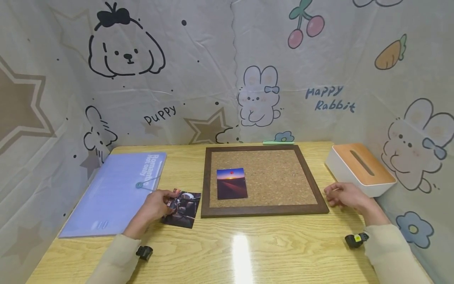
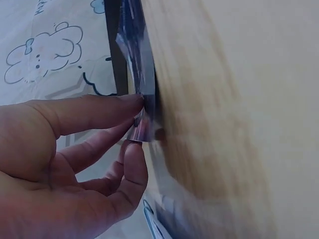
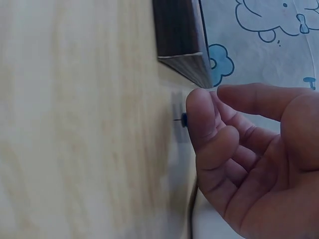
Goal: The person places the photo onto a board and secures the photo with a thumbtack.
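Observation:
My left hand (image 1: 157, 206) pinches the left edge of a photo print (image 1: 187, 209), a dark picture resembling a car interior. In the left wrist view this print (image 2: 142, 74) appears edge-on, thumb on one face and fingers near its end. A cork board (image 1: 276, 177) in a brown frame lies to its right. On the cork is a sunset photo (image 1: 231, 189) with a red pushpin (image 1: 232, 172) near its top. Beside the frame's right corner is my right hand (image 1: 345, 195), fingers loosely bent. In the right wrist view, a blue-headed pushpin (image 3: 184, 119) shows right at its index fingertip.
A translucent blue document folder (image 1: 113, 189) with a string closure lies at the left. A white box with a wooden lid (image 1: 361, 163) stands behind my right hand. Beyond the board lies a green strip (image 1: 278, 142), near the printed cloth backdrop (image 1: 198, 79).

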### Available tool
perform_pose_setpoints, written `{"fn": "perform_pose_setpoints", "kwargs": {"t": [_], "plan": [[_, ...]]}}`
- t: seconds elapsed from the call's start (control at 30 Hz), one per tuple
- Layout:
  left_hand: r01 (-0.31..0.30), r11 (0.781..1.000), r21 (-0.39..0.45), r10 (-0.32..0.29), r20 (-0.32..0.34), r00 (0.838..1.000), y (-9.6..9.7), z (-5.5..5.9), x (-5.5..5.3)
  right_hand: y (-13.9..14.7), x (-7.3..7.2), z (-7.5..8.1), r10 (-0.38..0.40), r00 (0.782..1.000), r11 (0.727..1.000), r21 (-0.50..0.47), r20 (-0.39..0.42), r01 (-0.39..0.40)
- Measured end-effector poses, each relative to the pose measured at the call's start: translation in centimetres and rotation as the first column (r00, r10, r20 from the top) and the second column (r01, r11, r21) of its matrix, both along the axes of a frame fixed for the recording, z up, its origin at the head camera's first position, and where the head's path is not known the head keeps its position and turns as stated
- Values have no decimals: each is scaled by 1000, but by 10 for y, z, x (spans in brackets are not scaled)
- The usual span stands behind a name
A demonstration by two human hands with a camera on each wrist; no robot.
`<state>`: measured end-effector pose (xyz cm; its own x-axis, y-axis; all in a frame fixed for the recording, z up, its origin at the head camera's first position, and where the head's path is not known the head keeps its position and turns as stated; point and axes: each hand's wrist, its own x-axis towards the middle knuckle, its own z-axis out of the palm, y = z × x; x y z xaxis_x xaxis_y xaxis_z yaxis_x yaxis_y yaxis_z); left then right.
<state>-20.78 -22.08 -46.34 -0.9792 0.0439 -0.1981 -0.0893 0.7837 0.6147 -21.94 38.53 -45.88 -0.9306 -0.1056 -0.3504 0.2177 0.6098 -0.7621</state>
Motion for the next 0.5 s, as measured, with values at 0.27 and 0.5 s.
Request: {"fn": "perform_pose_setpoints", "kwargs": {"t": [0.27, 0.5], "plan": [[-36, 974, 223, 25, 53, 998, -10, 7, 1, 1, 1, -8, -10, 1000, 1000, 20, -7, 10], [-39, 925, 378, 4, 93, 996, -16, 13, 0, 2, 4, -9, -9, 1000, 998, 60, -30, 11]]}}
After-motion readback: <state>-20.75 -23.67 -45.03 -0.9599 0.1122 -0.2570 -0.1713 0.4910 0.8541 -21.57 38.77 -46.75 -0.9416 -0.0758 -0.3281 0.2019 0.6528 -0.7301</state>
